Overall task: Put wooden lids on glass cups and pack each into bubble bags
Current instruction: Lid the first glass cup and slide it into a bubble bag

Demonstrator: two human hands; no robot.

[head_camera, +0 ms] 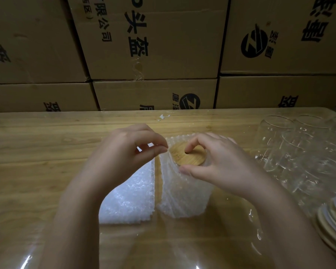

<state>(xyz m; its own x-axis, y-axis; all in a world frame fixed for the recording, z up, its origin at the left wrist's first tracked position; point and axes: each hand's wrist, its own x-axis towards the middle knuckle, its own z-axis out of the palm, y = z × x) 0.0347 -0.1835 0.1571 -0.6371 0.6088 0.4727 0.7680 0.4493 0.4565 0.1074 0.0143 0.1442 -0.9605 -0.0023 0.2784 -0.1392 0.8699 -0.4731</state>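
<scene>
The bubble bag (pixel 182 195) stands upright mid-desk (pixel 47 152), and the wooden lid (pixel 184 158) shows in its open mouth between both hands. The left hand (pixel 128 150) closes its grip in a thumb-and-forefinger pinch on the bag's left rim, wrist raised. The right hand (pixel 219 162) arches over the mouth, thumb against the near rim and a curled finger on the lid. Flat spare bags (pixel 128 197) lie just left of it.

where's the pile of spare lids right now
In the head view the pile of lids lies at the lower right edge, just nearer the person than the empty glass cups.
</scene>
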